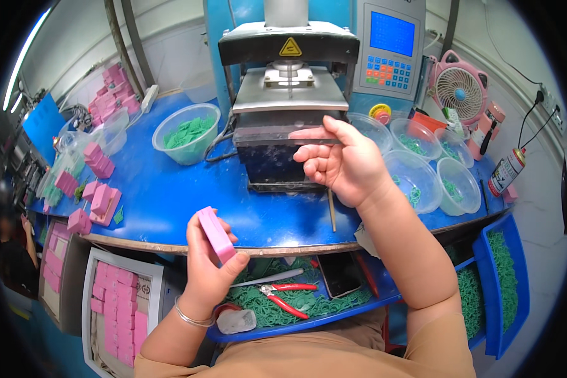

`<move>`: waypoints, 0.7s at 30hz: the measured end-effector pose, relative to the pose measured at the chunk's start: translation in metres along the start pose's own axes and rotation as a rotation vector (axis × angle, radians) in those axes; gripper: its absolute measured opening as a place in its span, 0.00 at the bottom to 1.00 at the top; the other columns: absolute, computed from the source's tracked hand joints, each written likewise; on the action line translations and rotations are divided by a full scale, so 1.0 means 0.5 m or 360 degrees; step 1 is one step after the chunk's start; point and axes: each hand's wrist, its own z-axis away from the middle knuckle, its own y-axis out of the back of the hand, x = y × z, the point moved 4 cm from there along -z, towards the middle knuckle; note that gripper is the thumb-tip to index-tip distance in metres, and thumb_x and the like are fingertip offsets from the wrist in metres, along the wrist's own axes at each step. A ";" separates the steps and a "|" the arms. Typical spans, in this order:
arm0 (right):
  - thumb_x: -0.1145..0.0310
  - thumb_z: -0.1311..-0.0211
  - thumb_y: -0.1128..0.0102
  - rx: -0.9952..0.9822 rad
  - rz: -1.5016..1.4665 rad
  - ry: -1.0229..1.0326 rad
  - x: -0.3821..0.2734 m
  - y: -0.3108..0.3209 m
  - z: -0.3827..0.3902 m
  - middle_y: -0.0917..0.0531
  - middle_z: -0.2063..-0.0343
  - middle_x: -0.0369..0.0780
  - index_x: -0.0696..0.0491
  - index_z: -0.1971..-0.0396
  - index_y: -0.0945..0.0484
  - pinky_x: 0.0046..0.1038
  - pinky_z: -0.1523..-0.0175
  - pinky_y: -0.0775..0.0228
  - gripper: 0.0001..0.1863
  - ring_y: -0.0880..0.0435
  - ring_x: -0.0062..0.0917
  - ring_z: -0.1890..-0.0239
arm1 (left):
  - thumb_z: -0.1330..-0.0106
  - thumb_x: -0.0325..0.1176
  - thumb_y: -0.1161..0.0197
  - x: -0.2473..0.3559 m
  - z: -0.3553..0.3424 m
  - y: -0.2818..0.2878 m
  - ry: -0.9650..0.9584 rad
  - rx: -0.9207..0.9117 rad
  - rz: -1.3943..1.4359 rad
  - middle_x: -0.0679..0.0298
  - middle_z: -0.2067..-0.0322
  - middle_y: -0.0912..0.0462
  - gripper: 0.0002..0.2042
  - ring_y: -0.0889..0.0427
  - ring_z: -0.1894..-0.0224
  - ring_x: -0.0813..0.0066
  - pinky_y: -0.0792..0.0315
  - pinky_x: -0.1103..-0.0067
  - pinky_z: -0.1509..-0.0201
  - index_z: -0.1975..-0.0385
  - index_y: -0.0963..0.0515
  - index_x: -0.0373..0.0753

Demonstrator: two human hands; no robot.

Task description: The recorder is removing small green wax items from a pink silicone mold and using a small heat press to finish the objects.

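Note:
In my left hand is a small pink block, clasped between thumb and fingers above the table's front edge. A line runs along the block's side. My right hand is at the front of a press, beside a clear plate. Its thumb stands apart and one finger stretches behind the plate. The lower fingers are loosely curled, with nothing seen in them. Part of the hand shows through the plate, so whether it touches the plate is hard to tell.
Clear bowls of green pieces stand at right, another bowl at left. Pink blocks sit on the blue table and in a box. A blue tray below holds green scraps, red-handled cutters and a phone.

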 end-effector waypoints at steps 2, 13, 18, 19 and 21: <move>0.54 0.33 0.64 0.0040 0.0002 0.0008 0.003 0.002 0.004 0.19 0.73 0.43 0.60 0.57 0.26 0.20 0.70 0.32 0.25 0.21 0.21 0.76 | 0.54 0.41 0.27 0.004 -0.005 0.005 0.0076 -0.0005 0.0032 0.62 0.56 0.36 0.43 0.32 0.55 0.75 0.31 0.80 0.53 0.41 0.47 0.36; 0.56 0.33 0.63 0.0046 -0.0044 0.0123 0.003 0.000 0.000 0.20 0.76 0.44 0.64 0.57 0.26 0.21 0.71 0.30 0.25 0.23 0.23 0.78 | 0.41 0.36 0.38 -0.049 -0.021 0.033 0.0264 0.0212 0.0283 0.56 0.50 0.33 0.31 0.26 0.52 0.64 0.26 0.74 0.52 0.41 0.45 0.36; 0.56 0.33 0.64 0.0030 -0.0052 0.0101 0.000 0.000 0.009 0.20 0.76 0.44 0.64 0.57 0.26 0.21 0.71 0.31 0.26 0.23 0.23 0.78 | 0.39 0.38 0.40 -0.046 -0.019 0.024 0.0263 0.0215 0.0311 0.56 0.50 0.33 0.30 0.26 0.52 0.64 0.27 0.75 0.52 0.41 0.45 0.36; 0.55 0.33 0.65 0.0013 -0.0023 0.0074 0.004 -0.005 0.016 0.20 0.75 0.44 0.62 0.58 0.26 0.22 0.70 0.32 0.25 0.23 0.23 0.77 | 0.38 0.39 0.41 -0.044 -0.015 0.028 0.0260 0.0202 0.0315 0.56 0.50 0.33 0.29 0.26 0.52 0.65 0.27 0.75 0.53 0.42 0.44 0.35; 0.55 0.32 0.67 -0.0058 -0.0003 0.0041 0.016 -0.021 0.050 0.20 0.73 0.44 0.61 0.57 0.26 0.24 0.69 0.34 0.26 0.22 0.24 0.75 | 0.39 0.36 0.40 -0.036 -0.002 0.042 0.0325 0.0240 0.0457 0.56 0.51 0.33 0.27 0.26 0.53 0.66 0.26 0.74 0.54 0.44 0.43 0.34</move>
